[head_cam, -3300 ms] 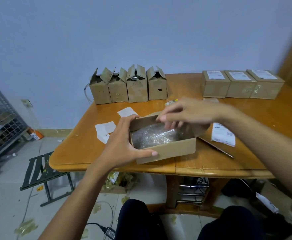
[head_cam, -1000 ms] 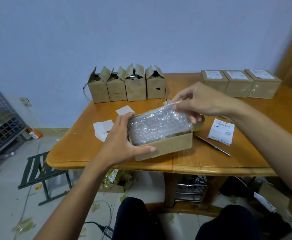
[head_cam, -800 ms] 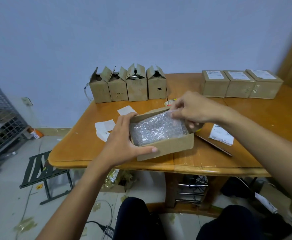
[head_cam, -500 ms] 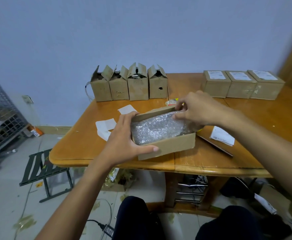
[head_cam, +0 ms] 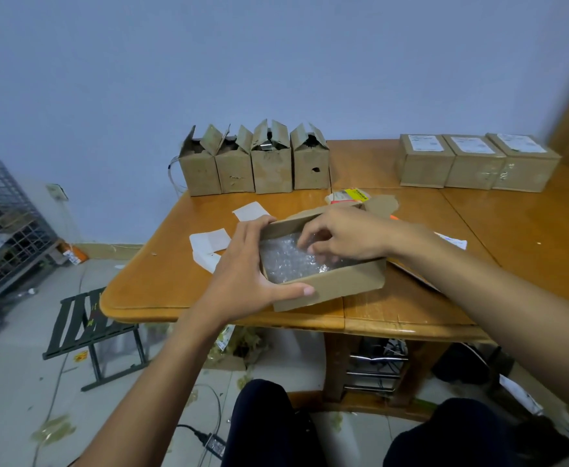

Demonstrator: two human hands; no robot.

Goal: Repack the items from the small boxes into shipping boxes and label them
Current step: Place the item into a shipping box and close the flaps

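The clear bubble-wrapped bundle (head_cam: 286, 264), lifted above the open brown cardboard shipping box (head_cam: 343, 286) a second ago, now lies inside it at the frame's centre, so I think closing and labelling come next. My left hand (head_cam: 242, 278) grips the box's left end. My right hand (head_cam: 347, 237) presses the bundle with bent fingers; pinching or not, I cannot tell. The glossy orange wooden table (head_cam: 529, 237), against a pale blue wall (head_cam: 276, 62), carries four opened small brown boxes (head_cam: 256, 163) at upper centre and three labelled brown boxes (head_cam: 475, 163) at upper right.

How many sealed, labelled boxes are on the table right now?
3, in a row at the back right of the table: left box, middle box, right box, side by side. More could sit beyond the frame's right edge.
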